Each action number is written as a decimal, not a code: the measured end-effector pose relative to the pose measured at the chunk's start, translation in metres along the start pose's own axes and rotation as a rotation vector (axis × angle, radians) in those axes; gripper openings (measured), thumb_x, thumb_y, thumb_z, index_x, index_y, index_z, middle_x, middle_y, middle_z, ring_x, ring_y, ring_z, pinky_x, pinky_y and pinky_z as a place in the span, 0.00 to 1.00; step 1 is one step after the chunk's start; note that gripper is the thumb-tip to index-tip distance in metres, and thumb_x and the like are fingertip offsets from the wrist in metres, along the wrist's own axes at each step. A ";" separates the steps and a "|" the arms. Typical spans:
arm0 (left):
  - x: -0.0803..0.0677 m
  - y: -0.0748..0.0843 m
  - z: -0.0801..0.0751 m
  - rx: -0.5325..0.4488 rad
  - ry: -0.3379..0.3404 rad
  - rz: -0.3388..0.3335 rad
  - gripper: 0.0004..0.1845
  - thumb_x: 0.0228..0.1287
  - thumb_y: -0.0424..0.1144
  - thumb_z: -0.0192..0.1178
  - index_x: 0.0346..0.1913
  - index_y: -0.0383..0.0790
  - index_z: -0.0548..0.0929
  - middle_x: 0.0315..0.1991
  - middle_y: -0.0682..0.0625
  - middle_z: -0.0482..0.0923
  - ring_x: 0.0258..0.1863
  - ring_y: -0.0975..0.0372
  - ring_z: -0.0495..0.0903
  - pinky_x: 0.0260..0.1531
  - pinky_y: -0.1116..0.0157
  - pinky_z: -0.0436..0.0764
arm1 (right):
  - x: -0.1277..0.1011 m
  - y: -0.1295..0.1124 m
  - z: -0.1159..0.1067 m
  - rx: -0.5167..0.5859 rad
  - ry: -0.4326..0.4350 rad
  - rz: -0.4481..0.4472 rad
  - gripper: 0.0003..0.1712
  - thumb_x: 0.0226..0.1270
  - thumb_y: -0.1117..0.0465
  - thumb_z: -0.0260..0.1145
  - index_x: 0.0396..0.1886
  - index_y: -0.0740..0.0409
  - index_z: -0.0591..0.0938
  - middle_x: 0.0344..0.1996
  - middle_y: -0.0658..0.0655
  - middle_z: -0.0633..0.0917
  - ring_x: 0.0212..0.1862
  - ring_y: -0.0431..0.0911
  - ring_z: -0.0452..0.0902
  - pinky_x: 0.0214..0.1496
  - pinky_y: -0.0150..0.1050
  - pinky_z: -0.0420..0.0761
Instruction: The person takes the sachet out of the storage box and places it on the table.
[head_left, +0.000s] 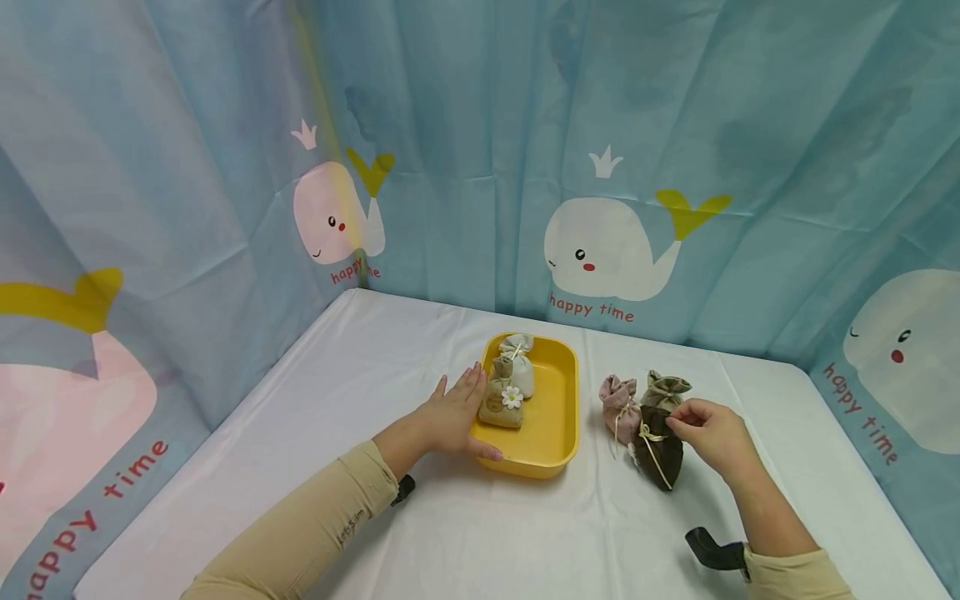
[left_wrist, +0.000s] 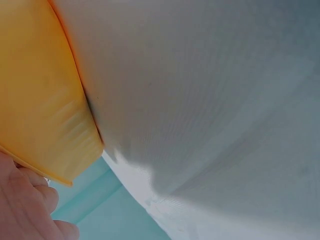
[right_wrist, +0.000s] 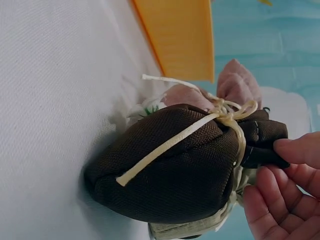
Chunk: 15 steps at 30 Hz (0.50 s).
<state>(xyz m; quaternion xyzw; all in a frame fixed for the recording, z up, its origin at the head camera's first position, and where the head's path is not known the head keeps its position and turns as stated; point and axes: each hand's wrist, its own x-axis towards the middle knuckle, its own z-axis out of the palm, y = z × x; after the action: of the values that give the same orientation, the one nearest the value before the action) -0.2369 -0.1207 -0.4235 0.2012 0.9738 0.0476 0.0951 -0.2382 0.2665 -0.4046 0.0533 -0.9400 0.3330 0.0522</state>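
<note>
1. The table (head_left: 525, 542) is covered in white cloth, and its back edge meets a blue curtain (head_left: 465, 167) printed with whales and the words "happy time".
2. A yellow tray (head_left: 551, 417) stands on the table, around the middle of its width and closer to the back edge.
3. The left hand (head_left: 450, 417) lies against the tray's left edge, its fingers extended and grasping nothing. The thumb reaches to the tray's near left corner.
4. Inside the tray, a tan pouch (head_left: 495, 408) leans along the left edge, with a white flower (head_left: 512, 397) on its front. Just behind it, towards the far left corner, is a whitish pouch (head_left: 522, 377) with its neck tied.
5. The right hand (head_left: 716, 433) pinches the gathered top of a dark brown pouch (head_left: 663, 458) between thumb and fingers.
6. That dark pouch is outside the tray, beyond its right edge, on the side towards the table's right edge. It tilts, its rounded bottom low by the cloth; whether it bears on the table I cannot tell. A cream cord (right_wrist: 165, 152) is knotted round its neck, one long end lying across its side.
7. Close behind the dark pouch are a pink pouch (head_left: 619, 408), on the side nearer the tray, and a grey-green pouch (head_left: 667, 387), partly hidden.
8. Both arms wear beige sleeves (head_left: 300, 533), and a black fitting (head_left: 716, 552) juts out near the right wrist.
</note>
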 end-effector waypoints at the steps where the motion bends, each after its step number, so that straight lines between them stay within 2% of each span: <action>1: 0.000 0.000 0.000 0.001 -0.002 -0.002 0.74 0.26 0.86 0.40 0.71 0.36 0.35 0.72 0.44 0.27 0.71 0.56 0.31 0.64 0.45 0.39 | 0.000 0.000 0.000 0.003 -0.005 0.000 0.05 0.58 0.62 0.64 0.29 0.60 0.81 0.24 0.53 0.81 0.28 0.44 0.71 0.26 0.38 0.71; 7: 0.000 0.001 0.000 -0.003 -0.001 -0.002 0.74 0.27 0.86 0.40 0.71 0.35 0.35 0.72 0.43 0.28 0.71 0.55 0.32 0.64 0.45 0.39 | -0.002 -0.005 -0.003 -0.003 -0.024 -0.006 0.07 0.59 0.59 0.65 0.30 0.60 0.81 0.24 0.53 0.81 0.28 0.43 0.72 0.27 0.38 0.71; 15: -0.002 0.002 -0.002 -0.005 0.004 0.002 0.73 0.28 0.85 0.42 0.71 0.35 0.36 0.72 0.43 0.28 0.71 0.56 0.32 0.64 0.45 0.40 | -0.005 -0.013 -0.014 0.009 -0.024 -0.006 0.15 0.60 0.52 0.65 0.34 0.60 0.83 0.27 0.55 0.82 0.29 0.42 0.73 0.29 0.38 0.72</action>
<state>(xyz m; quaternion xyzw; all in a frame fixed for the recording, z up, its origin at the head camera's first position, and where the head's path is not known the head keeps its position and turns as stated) -0.2351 -0.1197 -0.4209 0.2017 0.9736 0.0507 0.0938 -0.2306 0.2663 -0.3864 0.0601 -0.9388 0.3366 0.0418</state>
